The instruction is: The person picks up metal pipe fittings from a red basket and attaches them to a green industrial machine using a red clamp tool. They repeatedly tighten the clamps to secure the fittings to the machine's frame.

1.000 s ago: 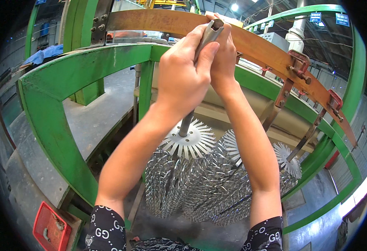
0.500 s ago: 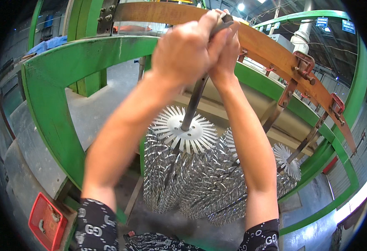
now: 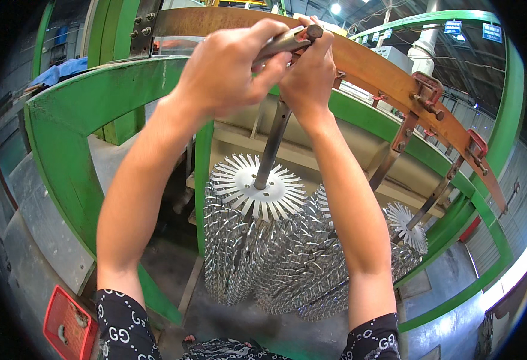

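Overhead, my left hand [image 3: 215,75] is closed around a grey metal bar-shaped piece [image 3: 281,47], with its index finger above and thumb below. My right hand [image 3: 308,90] wraps the upper end of a dark metal shaft [image 3: 271,147], close to the brown beam; a round metal end shows above its fingers. What exactly lies inside that grip is partly hidden. From the shaft hangs a stack of silver toothed discs [image 3: 257,187], tilted slightly. More spiky metal stacks [image 3: 311,264] hang beside it, partly behind my right forearm.
Red clamps [image 3: 427,91] grip the brown curved beam [image 3: 389,72] at the right. A green frame [image 3: 59,156] surrounds the hanging stacks. Low at the left sits a red basket [image 3: 65,330] with small grey pieces. Blue cloth [image 3: 62,71] lies far left.
My left hand has moved left and opened somewhat away from my right hand, bringing the metal piece into clearer sight. My right hand stays near the shaft's top. The whole view has shifted slightly.
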`<state>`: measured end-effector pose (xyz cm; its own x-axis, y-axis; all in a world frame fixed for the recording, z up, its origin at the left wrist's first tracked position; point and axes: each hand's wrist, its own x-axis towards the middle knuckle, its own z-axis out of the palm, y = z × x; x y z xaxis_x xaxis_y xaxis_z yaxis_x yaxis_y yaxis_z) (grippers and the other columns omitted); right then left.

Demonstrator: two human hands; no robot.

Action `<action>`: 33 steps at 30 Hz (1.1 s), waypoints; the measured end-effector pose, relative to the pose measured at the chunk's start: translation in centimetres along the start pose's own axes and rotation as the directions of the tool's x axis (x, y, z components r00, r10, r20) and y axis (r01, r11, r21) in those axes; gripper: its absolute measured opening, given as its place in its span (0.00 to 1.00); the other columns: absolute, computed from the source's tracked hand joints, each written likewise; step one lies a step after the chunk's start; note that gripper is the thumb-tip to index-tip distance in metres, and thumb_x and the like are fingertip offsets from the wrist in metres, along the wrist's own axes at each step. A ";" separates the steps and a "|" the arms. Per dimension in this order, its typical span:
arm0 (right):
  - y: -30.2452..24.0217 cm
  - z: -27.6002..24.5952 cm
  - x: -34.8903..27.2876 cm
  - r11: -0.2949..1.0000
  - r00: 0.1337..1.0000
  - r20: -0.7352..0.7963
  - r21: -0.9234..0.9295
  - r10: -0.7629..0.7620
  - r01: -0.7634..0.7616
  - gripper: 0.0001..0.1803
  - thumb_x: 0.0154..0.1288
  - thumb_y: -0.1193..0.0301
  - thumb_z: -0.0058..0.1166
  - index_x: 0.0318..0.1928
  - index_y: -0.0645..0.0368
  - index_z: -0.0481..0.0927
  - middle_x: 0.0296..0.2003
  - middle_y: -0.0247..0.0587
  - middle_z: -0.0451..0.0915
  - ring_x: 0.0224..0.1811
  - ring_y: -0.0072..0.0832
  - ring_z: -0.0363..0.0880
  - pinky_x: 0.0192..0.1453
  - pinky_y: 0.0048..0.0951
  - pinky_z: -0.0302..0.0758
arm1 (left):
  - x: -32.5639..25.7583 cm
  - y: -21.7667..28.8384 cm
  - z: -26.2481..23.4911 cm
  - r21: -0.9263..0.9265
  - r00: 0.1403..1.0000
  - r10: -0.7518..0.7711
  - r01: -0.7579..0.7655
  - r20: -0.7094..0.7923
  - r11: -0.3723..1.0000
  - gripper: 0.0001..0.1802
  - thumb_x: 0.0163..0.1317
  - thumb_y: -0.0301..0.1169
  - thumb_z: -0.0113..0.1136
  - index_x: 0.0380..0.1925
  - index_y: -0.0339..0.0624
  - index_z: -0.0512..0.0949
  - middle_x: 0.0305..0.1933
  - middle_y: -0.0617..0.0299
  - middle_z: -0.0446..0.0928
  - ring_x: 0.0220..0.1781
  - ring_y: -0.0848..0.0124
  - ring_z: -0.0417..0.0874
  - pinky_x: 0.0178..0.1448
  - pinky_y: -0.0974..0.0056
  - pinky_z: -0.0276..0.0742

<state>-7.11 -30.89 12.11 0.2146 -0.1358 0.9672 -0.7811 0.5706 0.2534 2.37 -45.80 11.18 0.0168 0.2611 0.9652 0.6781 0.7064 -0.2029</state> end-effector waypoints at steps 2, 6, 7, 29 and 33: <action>-0.1 0.2 0.1 0.999 0.997 -0.064 0.025 -0.037 0.039 0.34 0.58 0.69 0.67 0.60 0.63 0.64 0.51 0.56 0.77 0.54 0.53 0.79 0.54 0.47 0.78 | -1.1 0.5 1.2 -0.102 0.995 -0.034 0.025 -0.090 0.994 0.21 0.67 0.36 0.64 0.57 0.41 0.76 0.35 0.49 0.84 0.33 0.60 0.86 0.42 0.60 0.79; -0.2 -0.4 0.2 0.998 0.999 -0.052 0.055 0.017 -0.014 0.28 0.59 0.70 0.64 0.56 0.63 0.66 0.55 0.61 0.76 0.62 0.58 0.74 0.62 0.49 0.75 | -0.7 4.0 3.7 -0.284 0.939 -0.290 0.232 -0.183 0.930 0.20 0.69 0.33 0.62 0.58 0.39 0.76 0.41 0.47 0.85 0.39 0.59 0.88 0.46 0.61 0.80; -0.3 -0.2 0.1 0.995 0.997 -0.044 0.085 0.061 -0.058 0.27 0.60 0.70 0.63 0.56 0.63 0.66 0.55 0.61 0.76 0.62 0.58 0.74 0.63 0.49 0.75 | -0.9 4.9 4.4 -0.270 0.917 -0.307 0.237 -0.255 0.933 0.19 0.68 0.34 0.60 0.55 0.35 0.76 0.39 0.41 0.83 0.41 0.43 0.85 0.45 0.50 0.80; 0.3 -0.5 -1.0 0.995 0.999 -0.037 0.098 0.031 -0.028 0.21 0.63 0.66 0.60 0.52 0.61 0.69 0.50 0.55 0.74 0.54 0.54 0.75 0.55 0.48 0.74 | 0.7 7.5 9.2 -0.172 0.733 -0.413 0.384 -0.541 0.907 0.25 0.71 0.38 0.55 0.62 0.32 0.71 0.38 0.44 0.83 0.41 0.45 0.86 0.41 0.48 0.84; -0.4 -0.3 -0.9 0.998 1.000 -0.008 0.058 0.014 -0.014 0.21 0.63 0.66 0.61 0.52 0.61 0.69 0.49 0.54 0.73 0.52 0.53 0.76 0.52 0.48 0.75 | 0.7 7.1 9.0 -0.188 0.718 -0.429 0.394 -0.548 0.900 0.23 0.72 0.40 0.53 0.58 0.34 0.74 0.36 0.45 0.84 0.40 0.44 0.85 0.43 0.48 0.82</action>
<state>-6.83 -30.69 11.14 0.2082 -0.1214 0.9705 -0.8169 0.5241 0.2408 0.59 -34.72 8.95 0.1238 -0.4759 0.8707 0.7548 0.6148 0.2287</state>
